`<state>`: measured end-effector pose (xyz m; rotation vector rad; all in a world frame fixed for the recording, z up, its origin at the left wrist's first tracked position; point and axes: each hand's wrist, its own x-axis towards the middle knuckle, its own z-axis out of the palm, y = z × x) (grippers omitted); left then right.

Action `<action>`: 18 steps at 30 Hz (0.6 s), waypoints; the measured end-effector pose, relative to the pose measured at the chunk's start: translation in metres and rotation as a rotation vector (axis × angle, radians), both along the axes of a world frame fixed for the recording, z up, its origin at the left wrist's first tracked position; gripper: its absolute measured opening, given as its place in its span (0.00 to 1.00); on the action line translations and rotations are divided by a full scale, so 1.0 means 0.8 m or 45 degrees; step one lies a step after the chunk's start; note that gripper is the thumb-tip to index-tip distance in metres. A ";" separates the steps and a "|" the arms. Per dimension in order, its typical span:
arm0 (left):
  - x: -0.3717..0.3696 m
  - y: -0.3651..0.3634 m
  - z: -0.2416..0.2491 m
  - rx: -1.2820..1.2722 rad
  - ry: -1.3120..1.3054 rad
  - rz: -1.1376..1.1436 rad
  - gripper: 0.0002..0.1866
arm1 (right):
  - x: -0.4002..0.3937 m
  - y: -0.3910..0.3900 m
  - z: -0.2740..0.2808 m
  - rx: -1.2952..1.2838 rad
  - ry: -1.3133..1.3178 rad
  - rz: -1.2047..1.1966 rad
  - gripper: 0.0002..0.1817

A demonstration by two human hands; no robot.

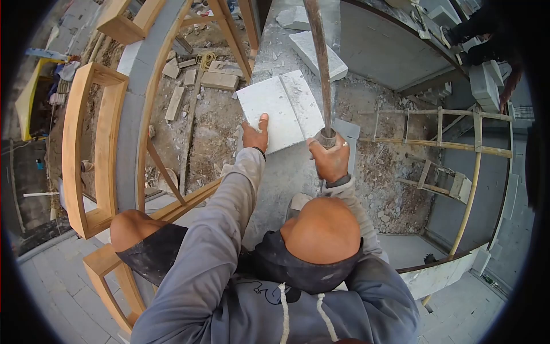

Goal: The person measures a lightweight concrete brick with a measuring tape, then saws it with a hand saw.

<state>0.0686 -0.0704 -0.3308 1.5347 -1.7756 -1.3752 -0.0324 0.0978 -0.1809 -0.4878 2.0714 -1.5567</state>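
Observation:
My left hand [255, 136] lies against the near left edge of a white block [269, 106], its thumb resting on the top face. A dark line or step runs across this block, and its right part looks rougher. In my right hand [333, 158] is a tool with a long wooden handle [320, 63]. My fingers close around it near a grey metal collar [326, 136], beside the block's right corner. The working end of the tool is hidden by my hand. The block rests on the grey top of a wall [275, 183], between my knees and the far end.
Farther along the wall lie another white block [315, 54] and a broken piece [293, 18]. Wooden frames [94, 149] stand at the left. A bamboo ladder [441, 143] spans the rubble-strewn pit at right. Another person's leg [475, 31] shows at upper right.

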 end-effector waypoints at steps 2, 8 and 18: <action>0.001 -0.004 0.005 0.029 -0.030 -0.016 0.45 | -0.012 -0.002 0.054 -0.291 0.197 0.059 0.07; 0.003 -0.005 0.023 0.082 -0.137 -0.072 0.44 | 0.019 0.041 -0.151 0.446 -0.038 0.180 0.13; 0.002 -0.015 0.018 0.099 -0.175 -0.101 0.41 | -0.005 -0.001 0.025 -0.011 0.133 0.124 0.09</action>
